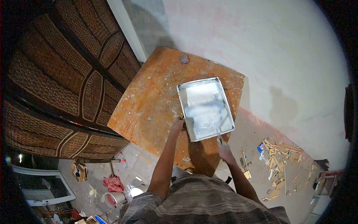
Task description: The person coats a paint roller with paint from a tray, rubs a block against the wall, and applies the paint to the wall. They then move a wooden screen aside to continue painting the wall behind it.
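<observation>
A white rectangular paint tray (230, 112) rests on an orange-brown, paint-spattered board (145, 108). White paint covers much of its inside. My left hand (179, 124) is closed on the tray's left edge, its fingers partly hidden. Near the tray's lower right corner, my right hand (224, 150) is closed round the handle of a paint roller (220, 137). The roller's thin rod reaches over the tray's edge, while its head is smeared by motion inside.
A small grey block (184, 59) lies near the board's far edge. Wood scraps (276, 160) litter the floor on the right. At the lower left are a bucket (114, 199) and a red checked cloth (113, 184). Woven brown panels (67, 67) stand left; a pale wall (261, 48) rises beyond.
</observation>
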A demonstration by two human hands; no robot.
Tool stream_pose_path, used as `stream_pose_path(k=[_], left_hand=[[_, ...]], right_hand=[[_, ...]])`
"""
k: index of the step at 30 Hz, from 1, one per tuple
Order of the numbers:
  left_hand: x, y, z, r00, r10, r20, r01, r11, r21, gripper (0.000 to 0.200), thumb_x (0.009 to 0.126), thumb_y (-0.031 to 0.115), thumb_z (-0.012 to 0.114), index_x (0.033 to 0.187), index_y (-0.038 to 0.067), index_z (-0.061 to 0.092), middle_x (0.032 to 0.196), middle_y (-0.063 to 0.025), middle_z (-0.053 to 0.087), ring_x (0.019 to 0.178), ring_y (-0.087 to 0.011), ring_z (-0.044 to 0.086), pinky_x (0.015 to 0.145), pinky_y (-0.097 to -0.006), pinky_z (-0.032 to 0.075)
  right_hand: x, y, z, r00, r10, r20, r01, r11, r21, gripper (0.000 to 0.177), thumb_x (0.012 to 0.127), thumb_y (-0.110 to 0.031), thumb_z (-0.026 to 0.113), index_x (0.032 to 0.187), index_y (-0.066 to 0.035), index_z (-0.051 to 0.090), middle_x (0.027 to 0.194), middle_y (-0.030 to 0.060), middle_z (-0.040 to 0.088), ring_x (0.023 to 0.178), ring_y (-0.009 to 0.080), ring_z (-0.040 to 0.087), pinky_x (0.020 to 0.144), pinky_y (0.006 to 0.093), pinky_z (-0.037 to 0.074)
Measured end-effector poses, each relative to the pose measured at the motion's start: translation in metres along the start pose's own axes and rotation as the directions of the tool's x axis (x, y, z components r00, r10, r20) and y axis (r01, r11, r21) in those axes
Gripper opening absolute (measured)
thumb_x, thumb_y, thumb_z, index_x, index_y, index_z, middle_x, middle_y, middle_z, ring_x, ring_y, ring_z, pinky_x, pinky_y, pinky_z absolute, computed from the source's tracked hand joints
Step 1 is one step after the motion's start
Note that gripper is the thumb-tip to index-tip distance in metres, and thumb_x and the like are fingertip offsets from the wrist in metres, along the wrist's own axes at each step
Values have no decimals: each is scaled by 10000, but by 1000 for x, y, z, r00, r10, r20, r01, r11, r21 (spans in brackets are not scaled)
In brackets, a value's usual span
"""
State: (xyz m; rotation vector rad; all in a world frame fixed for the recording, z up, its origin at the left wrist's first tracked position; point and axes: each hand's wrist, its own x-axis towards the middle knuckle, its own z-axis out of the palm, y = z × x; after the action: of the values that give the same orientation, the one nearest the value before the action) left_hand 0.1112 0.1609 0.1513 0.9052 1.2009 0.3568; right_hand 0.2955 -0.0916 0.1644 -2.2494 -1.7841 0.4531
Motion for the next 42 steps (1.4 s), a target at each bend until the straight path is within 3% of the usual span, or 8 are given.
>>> stream_pose_path(k=[4,7,9,21,25,31,34,42], left_hand=[[1,-4,1,1000,-3,21,4,998,-63,185,838,206,481,926,54,424,794,-72,505,670,-175,527,593,-369,481],[-8,7,6,999,26,-18,-27,998,-61,161,835,194,482,904,58,429,750,-62,504,633,-166,531,551,-343,475],[-11,9,5,999,27,-17,-27,1000,-8,166,841,194,473,925,56,437,754,-62,508,641,-170,531,566,-349,479],[3,-8,0,997,68,25,-66,995,-76,214,826,184,481,969,47,401,829,-94,508,667,-186,530,535,-348,470],[0,-2,7,999,14,-43,-17,997,-76,230,833,207,482,983,53,401,831,-95,508,667,-200,528,562,-369,471],[5,-7,1,1000,23,17,-20,988,-152,206,837,205,477,967,60,412,765,-66,507,617,-180,522,552,-370,462],[8,-5,-3,996,10,87,0,993,-115,161,836,193,474,928,66,436,697,-37,500,573,-164,510,520,-359,453],[-6,-3,-9,969,10,248,79,935,-347,89,831,163,466,854,78,480,667,-19,491,550,-166,499,474,-337,437]], right_hand=[[58,-25,-25,870,465,162,-490,852,185,305,841,-127,366,1070,52,459,785,278,514,739,416,516,674,483,406],[3,-25,-42,990,113,82,-117,992,43,305,837,-125,374,1071,51,458,801,281,517,752,415,519,680,478,409],[-34,-24,-45,912,356,204,-399,884,244,323,811,-72,377,1107,47,431,776,267,513,748,404,514,656,460,418],[30,-3,5,988,26,-153,-9,994,110,254,831,-179,440,1018,-21,509,753,204,531,610,310,548,497,392,435],[17,-32,-34,757,488,435,-633,381,673,236,835,-209,467,997,-47,525,726,175,526,607,280,557,483,351,430],[-18,-59,-67,915,153,-374,-14,937,349,214,820,-210,533,779,-3,501,462,3,415,351,125,406,326,289,344],[-25,-96,-146,943,231,240,-300,273,914,240,802,-202,558,930,-18,473,496,64,470,417,142,480,377,314,385],[-30,-121,-141,944,306,-121,-267,928,259,325,790,-211,562,1011,-7,439,647,217,548,628,386,552,557,442,435]])
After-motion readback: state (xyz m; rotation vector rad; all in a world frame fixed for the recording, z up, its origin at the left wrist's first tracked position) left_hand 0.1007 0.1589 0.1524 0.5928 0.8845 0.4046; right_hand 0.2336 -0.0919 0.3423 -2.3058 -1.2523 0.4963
